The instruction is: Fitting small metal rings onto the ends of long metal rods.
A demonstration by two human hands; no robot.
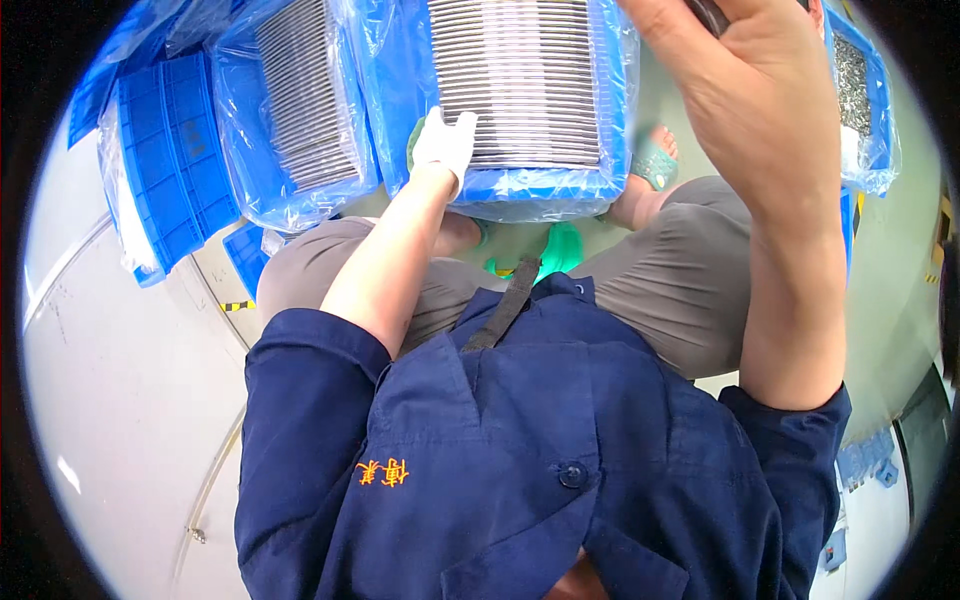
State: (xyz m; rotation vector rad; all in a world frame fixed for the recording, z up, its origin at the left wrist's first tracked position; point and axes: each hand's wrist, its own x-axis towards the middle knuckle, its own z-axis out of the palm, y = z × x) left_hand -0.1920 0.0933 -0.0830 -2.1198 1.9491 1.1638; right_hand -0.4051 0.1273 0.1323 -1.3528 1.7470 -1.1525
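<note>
Over lap, head view: left hand (443, 142), white-gloved, rests fingers on near edge of thin metal plates (520, 80) stacked upright in plastic-lined blue bin (530, 190), steadying row. Right hand (740, 90), bare, raised close to camera, pinching dark item (712, 14) at frame top; kind unclear. Second lined bin (300, 110) just left.

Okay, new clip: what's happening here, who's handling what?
A seated person in a dark blue work jacket rests the white-gloved left hand on a row of thin metal discs packed in a plastic-lined blue crate. The bare right hand is raised close to the camera, gripping something dark that is mostly out of frame.
</note>
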